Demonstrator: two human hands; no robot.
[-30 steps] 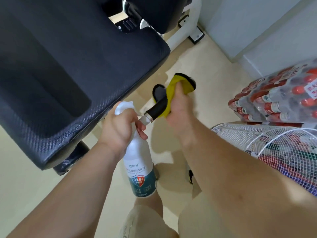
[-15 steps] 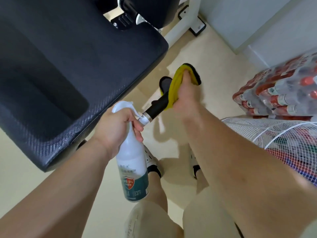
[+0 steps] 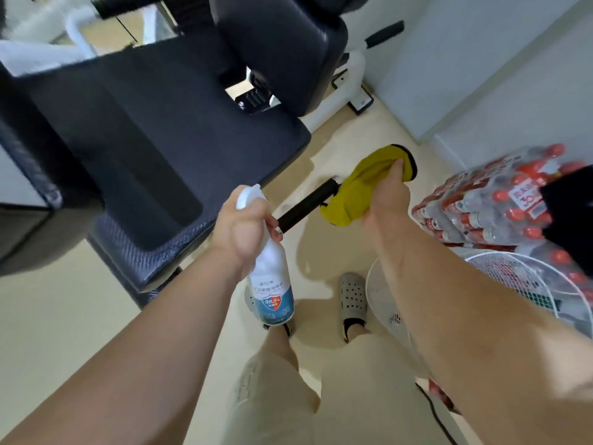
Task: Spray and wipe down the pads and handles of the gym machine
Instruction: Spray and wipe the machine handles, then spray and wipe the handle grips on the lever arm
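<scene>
Left hand (image 3: 239, 224): fingers curled round spray bottle (image 3: 271, 284) neck. Right hand (image 3: 386, 194): fingers clamped on yellow cloth (image 3: 356, 191) at black handle (image 3: 308, 205) end (beside seat pad (image 3: 144, 149)). Bottled-water packs (image 3: 487, 200) and fan grille (image 3: 513, 284) crowd the right.

The seat pad (image 3: 154, 130) looks like dark matt synthetic leather, with a rough woven pattern on its side edge. The handle (image 3: 308, 203) has a black matt grip, like foam or rubber. The cloth (image 3: 356, 194) is soft yellow fabric. The spray bottle (image 3: 272, 284) is smooth white plastic with a glossy label. The floor (image 3: 64, 316) is smooth and slightly shiny.
</scene>
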